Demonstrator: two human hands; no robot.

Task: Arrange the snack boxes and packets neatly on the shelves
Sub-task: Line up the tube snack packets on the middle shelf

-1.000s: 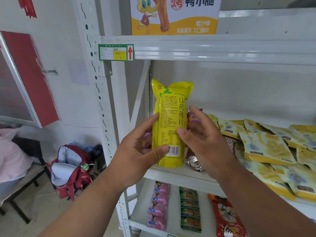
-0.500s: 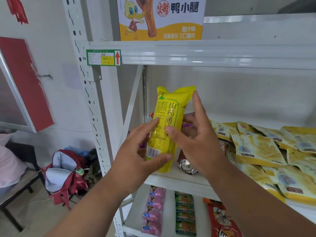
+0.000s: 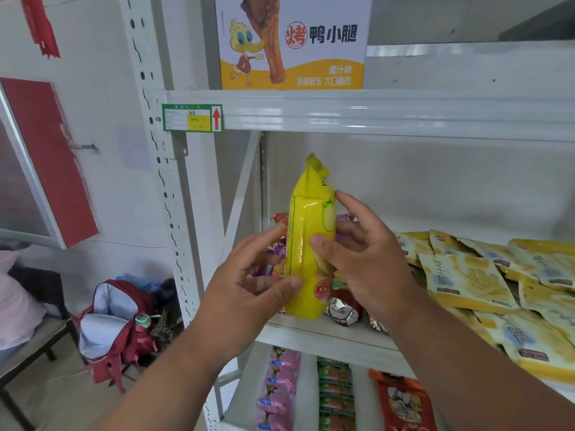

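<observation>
Tall yellow packet [image 3: 309, 253] is held upright, gripped by left hand [image 3: 249, 284] and right hand [image 3: 370, 259]. Middle shelf [image 3: 326, 337] is loaded with flat yellow packets [image 3: 466, 281] at right.

red backpack [image 3: 115, 331] open on the floor | green-capped bottle [image 3: 142, 320] in its pocket | red board [image 3: 49, 157] on the wall | pink cloth [image 3: 15, 306] far left

You've got the tall yellow packet [image 3: 311, 244] upright, narrow side toward you, at the middle shelf [image 3: 326, 335] front; pale yellow packets [image 3: 466, 281] lie overlapping to its right.
</observation>
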